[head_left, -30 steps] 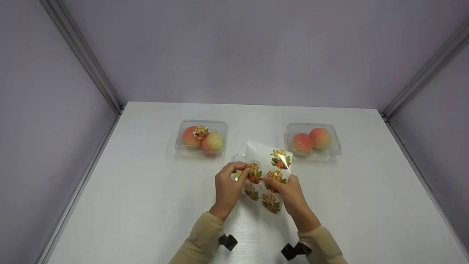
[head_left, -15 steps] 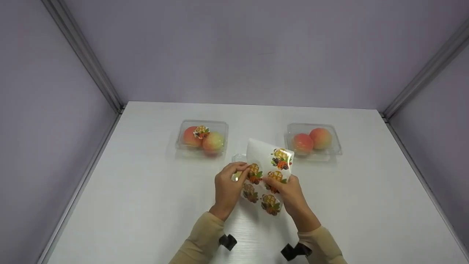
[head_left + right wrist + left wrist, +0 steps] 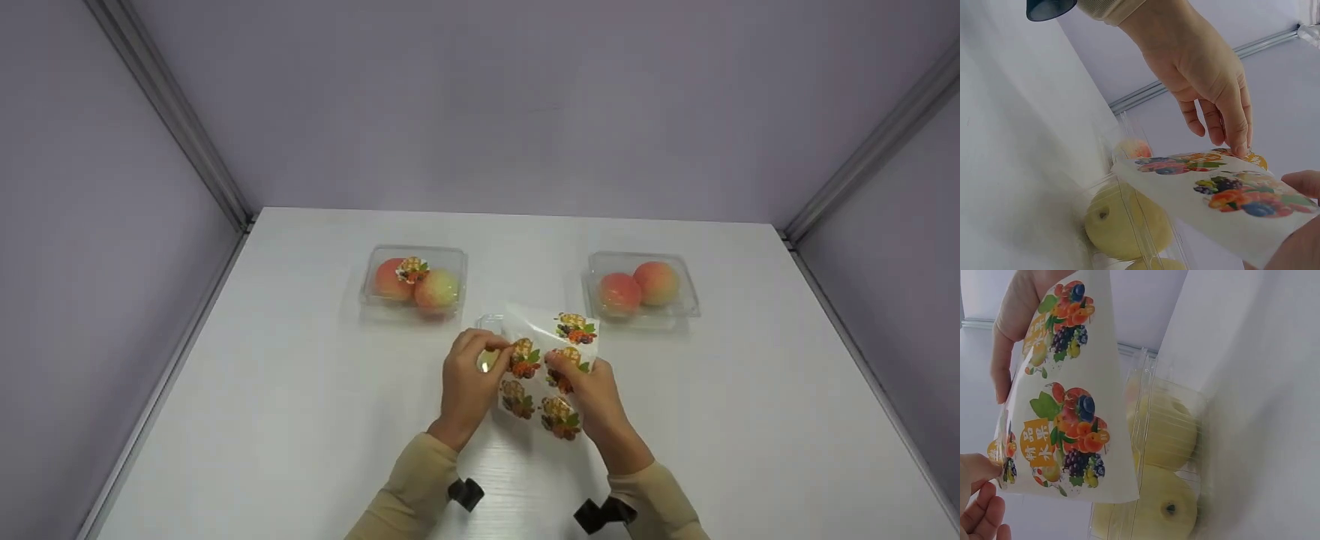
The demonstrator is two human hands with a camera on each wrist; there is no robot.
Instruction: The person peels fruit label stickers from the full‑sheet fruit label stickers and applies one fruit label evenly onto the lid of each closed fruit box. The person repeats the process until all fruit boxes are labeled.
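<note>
My right hand (image 3: 600,397) holds a white sheet of fruit stickers (image 3: 538,325) by its right side, thumb on top and fingers behind. With thumb and fingertips my left hand (image 3: 466,382) pinches the edge of one sticker (image 3: 526,360) at the sheet's left side. In the right wrist view that sticker's orange edge (image 3: 1258,160) stands up from the sheet at the left fingertips. The sheet is slightly bent and bears several round fruit prints. Behind it sits a clear plastic box (image 3: 1204,402) with yellow fruits (image 3: 1168,427), mostly hidden in the head view.
At the back left of the white table (image 3: 300,390), a clear box (image 3: 370,292) holds two peaches (image 3: 435,291) and has a fruit sticker (image 3: 412,270) on its lid. Another clear box (image 3: 686,300) with two peaches (image 3: 656,283) stands back right. Walls border the table.
The sheet's top edge has tipped lower and the sheet has bent more. Both hands have shifted only slightly, the right thumb a little upward. The boxes have not moved.
</note>
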